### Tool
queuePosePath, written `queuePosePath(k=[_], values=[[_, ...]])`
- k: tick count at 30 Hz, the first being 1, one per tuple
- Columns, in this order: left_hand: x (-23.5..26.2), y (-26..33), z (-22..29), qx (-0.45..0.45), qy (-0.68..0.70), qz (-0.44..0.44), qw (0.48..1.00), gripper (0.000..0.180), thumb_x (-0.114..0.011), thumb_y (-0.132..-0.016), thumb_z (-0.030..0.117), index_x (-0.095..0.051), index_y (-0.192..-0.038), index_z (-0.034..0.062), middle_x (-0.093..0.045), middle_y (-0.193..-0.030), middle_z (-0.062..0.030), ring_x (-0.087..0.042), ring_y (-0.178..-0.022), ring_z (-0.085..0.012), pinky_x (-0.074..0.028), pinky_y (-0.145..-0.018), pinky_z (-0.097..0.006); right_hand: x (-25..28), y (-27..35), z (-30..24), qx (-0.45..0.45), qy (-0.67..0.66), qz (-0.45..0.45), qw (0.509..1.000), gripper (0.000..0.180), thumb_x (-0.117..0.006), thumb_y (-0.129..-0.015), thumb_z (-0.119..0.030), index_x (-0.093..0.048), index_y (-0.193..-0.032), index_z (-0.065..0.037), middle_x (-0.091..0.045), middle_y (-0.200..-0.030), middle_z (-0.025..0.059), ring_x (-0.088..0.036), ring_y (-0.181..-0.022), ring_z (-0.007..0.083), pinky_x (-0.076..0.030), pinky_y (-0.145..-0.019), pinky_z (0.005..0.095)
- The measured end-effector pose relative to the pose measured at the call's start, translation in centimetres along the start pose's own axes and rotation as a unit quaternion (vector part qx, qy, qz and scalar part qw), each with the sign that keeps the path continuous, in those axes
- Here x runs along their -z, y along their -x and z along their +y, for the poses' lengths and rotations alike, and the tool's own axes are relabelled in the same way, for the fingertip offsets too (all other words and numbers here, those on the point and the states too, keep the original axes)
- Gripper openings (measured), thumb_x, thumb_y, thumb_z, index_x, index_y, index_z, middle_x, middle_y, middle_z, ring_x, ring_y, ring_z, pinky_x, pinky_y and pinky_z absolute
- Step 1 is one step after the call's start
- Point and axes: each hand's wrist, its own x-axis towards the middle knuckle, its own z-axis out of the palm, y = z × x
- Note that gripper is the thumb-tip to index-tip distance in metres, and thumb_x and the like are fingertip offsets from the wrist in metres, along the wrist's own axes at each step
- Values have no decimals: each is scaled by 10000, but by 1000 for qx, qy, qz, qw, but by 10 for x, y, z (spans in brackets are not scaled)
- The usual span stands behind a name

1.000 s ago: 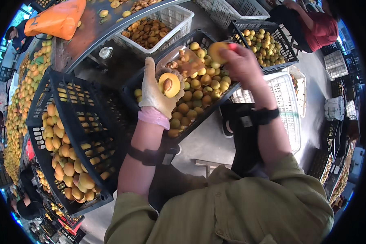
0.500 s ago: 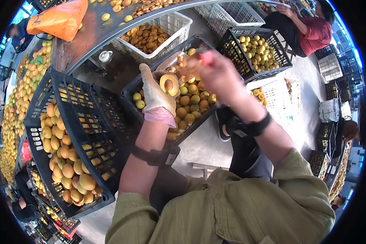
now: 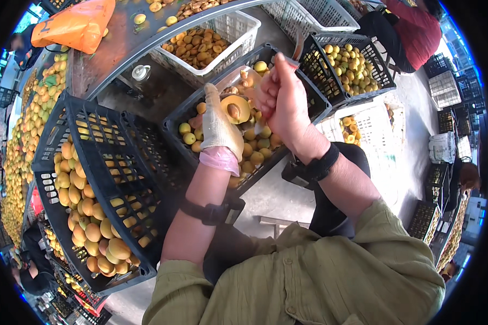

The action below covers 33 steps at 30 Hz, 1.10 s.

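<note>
My left hand [image 3: 220, 123], in a cream knit glove with a pink cuff, is closed around a cut apricot [image 3: 235, 110]. Its yellow flesh and brown pit face up. Close by on the right, my bare right hand [image 3: 287, 103] is curled in a fist around a thin, curved, blade-like tool [image 3: 299, 45]; a reddish part shows by the thumb, and the fingers hide the rest. Beneath both hands stands a dark crate [image 3: 171, 120] of whole apricots [image 3: 255, 157], with a clear plastic tray of cut pieces [image 3: 247, 79] at its far side.
At left a black crate [image 3: 130, 225] of apricots leans near my arm. Behind the hands are a white basket [image 3: 249, 38] of halves and a metal table edge [image 3: 146, 50]. Another black crate [image 3: 387, 81] and a white crate [image 3: 382, 122] stand right. A person in red [image 3: 415, 32] sits beyond.
My right hand has come out of its blur, turned upright, and now shows the curved tool above the fist. My left hand has shifted slightly right, still holding the cut apricot.
</note>
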Motion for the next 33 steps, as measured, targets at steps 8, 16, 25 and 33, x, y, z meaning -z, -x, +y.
queuePosePath(k=[8,16,25,33], values=[[-5,2,1,21,66,32,997,510,-395,-930,589,-572,-1038,123,-603,-980,-25,-573,-844,-178,-464,-647,-309,-20,7,2,96,50,-37,993,428,-541,-934,-432,-364,-675,-140,-317,-536,-30,-298,-405,83,-243,-366,238],[-7,4,-9,-33,-87,35,995,469,-377,-958,546,-598,-913,135,-581,-746,19,-526,-574,-97,-394,-472,-230,-32,2,-5,191,83,-68,976,475,-530,-947,-432,-403,-635,-97,-366,-505,-10,-330,-396,80,-285,-369,238],[-4,0,-17,-113,-144,14,983,453,-413,-976,490,-583,-848,90,-497,-622,35,-416,-497,-42,-319,-427,-190,-23,7,-3,228,113,-93,963,490,-489,-977,-404,-422,-617,-79,-370,-495,-17,-327,-407,69,-283,-389,228],[-10,5,-20,-112,-156,5,981,504,-444,-970,495,-569,-775,48,-534,-632,3,-418,-524,-41,-323,-468,-195,-11,7,-3,230,124,-77,962,489,-506,-965,-421,-403,-621,-90,-361,-508,-14,-323,-422,71,-268,-397,230]])
